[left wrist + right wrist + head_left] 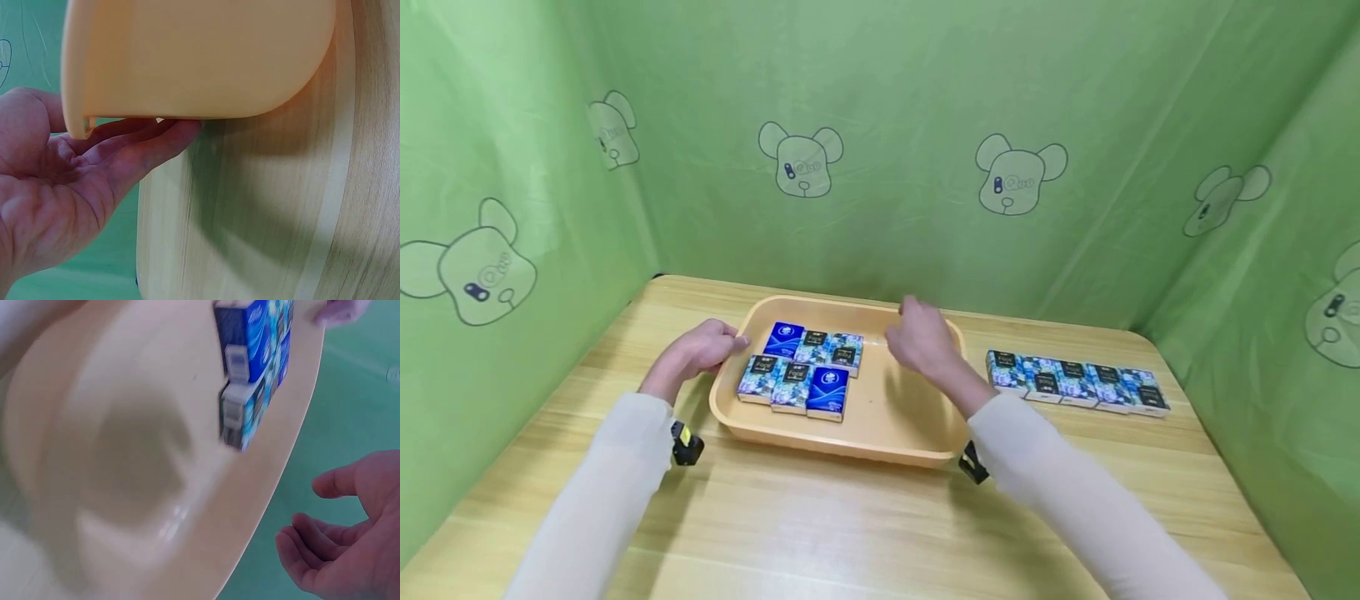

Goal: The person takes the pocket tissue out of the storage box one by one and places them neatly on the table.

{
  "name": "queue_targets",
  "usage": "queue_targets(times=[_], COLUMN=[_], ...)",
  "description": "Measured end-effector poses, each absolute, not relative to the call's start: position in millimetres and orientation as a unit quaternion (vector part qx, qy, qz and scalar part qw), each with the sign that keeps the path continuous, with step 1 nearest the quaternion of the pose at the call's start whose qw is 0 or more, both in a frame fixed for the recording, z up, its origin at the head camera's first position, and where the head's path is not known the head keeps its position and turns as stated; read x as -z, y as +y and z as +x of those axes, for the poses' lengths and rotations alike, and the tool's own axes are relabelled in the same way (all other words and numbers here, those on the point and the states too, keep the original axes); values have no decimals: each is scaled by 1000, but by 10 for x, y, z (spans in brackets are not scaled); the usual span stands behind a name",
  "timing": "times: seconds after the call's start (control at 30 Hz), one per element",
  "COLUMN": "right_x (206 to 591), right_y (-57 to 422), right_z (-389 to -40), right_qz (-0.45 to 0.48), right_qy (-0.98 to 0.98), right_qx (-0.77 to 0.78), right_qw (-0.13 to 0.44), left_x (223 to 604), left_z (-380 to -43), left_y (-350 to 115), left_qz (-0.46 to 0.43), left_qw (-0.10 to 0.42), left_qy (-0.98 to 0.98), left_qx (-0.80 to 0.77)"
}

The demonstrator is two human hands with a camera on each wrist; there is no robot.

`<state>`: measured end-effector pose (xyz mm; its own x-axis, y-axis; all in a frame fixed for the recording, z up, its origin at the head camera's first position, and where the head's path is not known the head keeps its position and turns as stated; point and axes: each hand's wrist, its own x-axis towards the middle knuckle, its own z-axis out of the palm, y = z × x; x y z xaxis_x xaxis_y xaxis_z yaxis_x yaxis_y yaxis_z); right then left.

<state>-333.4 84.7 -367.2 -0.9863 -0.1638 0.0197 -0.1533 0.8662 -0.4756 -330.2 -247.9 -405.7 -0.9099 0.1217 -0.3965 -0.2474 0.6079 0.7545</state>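
Note:
My left hand grips the left rim of a peach plastic tray. In the left wrist view its thumb is over the rim and the fingers reach along the outside of the tray wall. Two rows of small pocket tissue packs sit in the tray's left half, some with a floral print and others dark blue. Over the tray's right part, near the far rim, hovers my right hand. Its fingers are loosely bent with nothing between them in the right wrist view.
A row of several floral tissue packs lies on the wooden table, right of the tray. Green curtains with printed bear heads enclose the table at the back and both sides.

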Motion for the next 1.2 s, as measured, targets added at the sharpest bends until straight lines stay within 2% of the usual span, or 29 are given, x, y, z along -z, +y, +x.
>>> queue_targets(times=[0.17, 0.5, 0.7, 1.2], right_x=[3675, 3853, 3916, 3961], right_y=[520, 38, -4, 46], right_z=[-3214, -3023, -2967, -2918], right_qz=[-110, -127, -146, -148], right_qy=[967, 967, 965, 959], right_qx=[228, 194, 170, 169], right_qw=[28, 104, 140, 174], left_x=[4051, 4035, 4050, 4053], left_z=[-3301, -3306, -3315, -3293], left_y=[-2476, -2470, -2456, -2474], left_qz=[-34, -35, -33, -31], left_qw=[209, 210, 209, 209], left_qy=[870, 870, 869, 868], left_qx=[-445, -445, -448, -448])
